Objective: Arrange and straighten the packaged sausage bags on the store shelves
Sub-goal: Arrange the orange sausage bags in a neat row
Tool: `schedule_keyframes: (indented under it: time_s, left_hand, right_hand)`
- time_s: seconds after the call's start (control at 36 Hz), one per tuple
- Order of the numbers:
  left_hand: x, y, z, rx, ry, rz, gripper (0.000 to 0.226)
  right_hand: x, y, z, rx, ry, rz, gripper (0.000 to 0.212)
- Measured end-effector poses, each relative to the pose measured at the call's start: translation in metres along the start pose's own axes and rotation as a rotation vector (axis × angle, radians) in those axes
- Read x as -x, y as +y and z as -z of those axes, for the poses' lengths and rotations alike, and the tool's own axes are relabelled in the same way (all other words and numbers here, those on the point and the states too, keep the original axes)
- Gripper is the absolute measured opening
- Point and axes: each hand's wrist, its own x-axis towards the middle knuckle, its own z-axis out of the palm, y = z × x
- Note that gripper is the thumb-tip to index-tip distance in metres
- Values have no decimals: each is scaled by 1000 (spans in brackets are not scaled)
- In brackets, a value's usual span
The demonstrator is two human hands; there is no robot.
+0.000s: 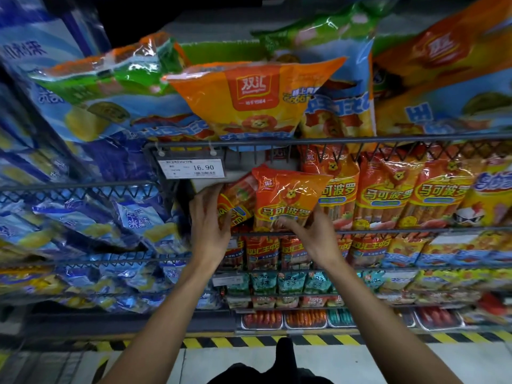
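Note:
An orange-red sausage bag with a lion picture stands at the left end of the middle wire shelf. My right hand grips its lower edge from below. A second, tilted sausage bag leans just left of it, and my left hand is pressed flat against its left side, fingers pointing up. To the right, a row of matching upright sausage bags fills the shelf. Whether my left hand grips or only pushes the tilted bag is unclear.
A large orange bag overhangs the upper wire shelf, with a price tag clipped below. Blue bags crowd the left racks. Lower shelves hold smaller packs. Yellow-black hazard tape marks the floor edge.

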Motion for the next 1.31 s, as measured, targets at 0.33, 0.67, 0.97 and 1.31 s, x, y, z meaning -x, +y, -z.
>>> schedule_keyframes:
  time_s: [0.33,0.67,0.97,1.31]
  left_hand:
    - [35,29,-6,183,-106,-80,48]
    - [16,39,-21,154,-272,51,40]
    - [16,34,-30,207,-153,75,40]
    - [1,11,18,126,62,-176,33]
  right_hand:
    - [9,8,-12,-137,182,-13,42]
    - [-4,2,-6,-220,-68,-9,55]
    - [5,8,-5,104,271,66,41]
    - [12,1,-21,-22,540,121,43]
